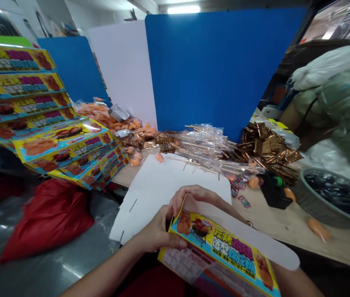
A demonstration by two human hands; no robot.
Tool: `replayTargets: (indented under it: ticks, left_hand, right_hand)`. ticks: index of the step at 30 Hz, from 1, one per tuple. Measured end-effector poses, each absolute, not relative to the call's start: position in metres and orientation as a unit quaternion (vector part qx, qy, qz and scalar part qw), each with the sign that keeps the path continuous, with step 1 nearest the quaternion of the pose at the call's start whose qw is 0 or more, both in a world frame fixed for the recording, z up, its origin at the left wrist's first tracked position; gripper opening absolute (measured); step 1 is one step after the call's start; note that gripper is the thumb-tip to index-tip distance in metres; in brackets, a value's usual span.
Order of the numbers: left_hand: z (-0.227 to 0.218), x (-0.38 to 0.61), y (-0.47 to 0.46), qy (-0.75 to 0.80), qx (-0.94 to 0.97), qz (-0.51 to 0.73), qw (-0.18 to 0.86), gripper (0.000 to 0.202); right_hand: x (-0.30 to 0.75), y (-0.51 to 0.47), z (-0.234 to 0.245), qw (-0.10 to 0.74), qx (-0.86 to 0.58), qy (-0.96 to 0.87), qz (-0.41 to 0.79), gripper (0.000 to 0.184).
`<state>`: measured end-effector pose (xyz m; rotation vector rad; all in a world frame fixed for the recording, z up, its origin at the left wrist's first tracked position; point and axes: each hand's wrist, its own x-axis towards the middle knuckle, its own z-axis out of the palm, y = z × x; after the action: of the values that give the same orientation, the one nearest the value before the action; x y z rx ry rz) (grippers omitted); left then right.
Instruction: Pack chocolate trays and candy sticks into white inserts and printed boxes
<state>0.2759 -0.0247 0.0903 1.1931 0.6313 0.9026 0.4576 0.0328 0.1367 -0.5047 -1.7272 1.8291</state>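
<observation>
A yellow and blue printed cardboard box (224, 251) is tilted in front of me, its long white flap (249, 231) standing open along the top. My left hand (159, 231) grips the box's left end, thumb pressed on the printed front. Reaching over from behind the flap, my right hand (193, 194) has its fingers curled on the same end's upper corner. The flap hides part of my right palm and forearm. Beneath and beyond both hands lie flat white cardboard sheets (162, 181) with slits.
Printed boxes (66, 144) are stacked at left, above a red sack (51, 218). Along blue partitions (212, 66) lie orange pieces (94, 110), wrapped sticks (205, 142) and brown packets (267, 146). A tape dispenser (275, 192) and grey basket (332, 206) stand right, near a person's arm (290, 117).
</observation>
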Motion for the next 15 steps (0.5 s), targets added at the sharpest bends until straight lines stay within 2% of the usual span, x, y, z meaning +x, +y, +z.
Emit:
replayTargets:
  ticks: [2,6,9,12,13,15]
  left_hand:
    - [0.091,0.274,-0.025,0.277,0.530,0.412,0.688,0.045]
    - [0.086,0.269,-0.024,0.281,0.538,0.387,0.694,0.046]
    - [0.085,0.269,-0.025,0.300,0.562,0.369,0.677,0.044]
    - [0.088,0.271,-0.027,0.323,0.561,0.390,0.655,0.055]
    - [0.088,0.271,-0.028,0.328,0.558,0.396,0.652,0.061]
    - [0.085,0.268,-0.031,0.338,0.548,0.401,0.652,0.071]
  right_hand:
    - [0.456,0.034,0.149,0.258,-0.143,-0.631,0.718,0.033]
    - [0.452,0.048,0.153,0.171,-0.113,-0.689,0.696,0.031]
    - [0.441,0.052,0.155,0.136,-0.051,-0.845,0.515,0.024]
    - [0.434,0.048,0.162,0.134,-0.038,-0.946,0.293,0.016]
    - [0.435,0.047,0.163,0.141,-0.039,-0.951,0.274,0.018]
    - [0.445,0.046,0.159,0.190,-0.037,-0.918,0.347,0.030]
